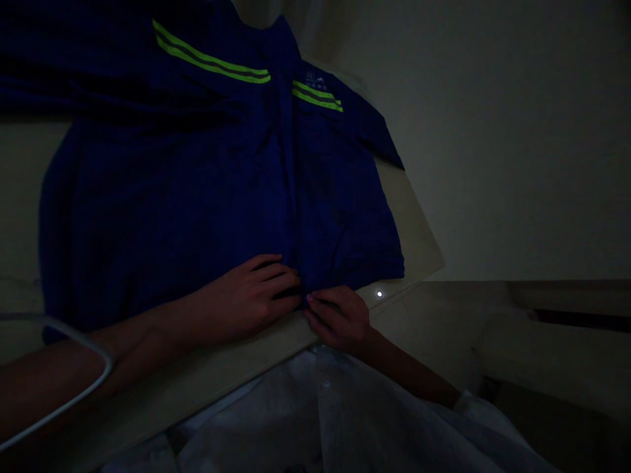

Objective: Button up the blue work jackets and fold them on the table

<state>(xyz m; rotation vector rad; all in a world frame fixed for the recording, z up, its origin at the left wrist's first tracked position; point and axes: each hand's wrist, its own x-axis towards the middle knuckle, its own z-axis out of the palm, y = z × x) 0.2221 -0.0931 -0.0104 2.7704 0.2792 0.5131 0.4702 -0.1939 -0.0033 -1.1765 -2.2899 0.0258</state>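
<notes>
The picture is very dark, so many details are difficult to see. A dark blue jacket (pixel 197 197) lies spread flat on a pale worktop (pixel 417 223), with its front side up and its lower edge toward the person. Two yellow-green stripes (pixel 211 62) cross the chest. A small logo beside them is too small to read. The upper left part of the jacket disappears in shadow and is cut off by the frame, so the sleeve there cannot be followed.

The left hand (pixel 246 299) rests on the jacket near the lower edge, close to the middle seam. Its fingers (pixel 276 272) are stretched out and flat on the cloth, holding nothing. The right hand (pixel 340 318) is just beside it, at the lower edge of the jacket. Its fingers (pixel 320 303) are bent and their tips touch the hem, but in this darkness I cannot tell if they grip the cloth or only lie against it.

A small bright dot (pixel 379 294) shines on the worktop near the right hand. A white cable (pixel 89 368) curves over the left forearm. Pale fabric (pixel 320 414) fills the bottom of the view, and its shape is not clear.
</notes>
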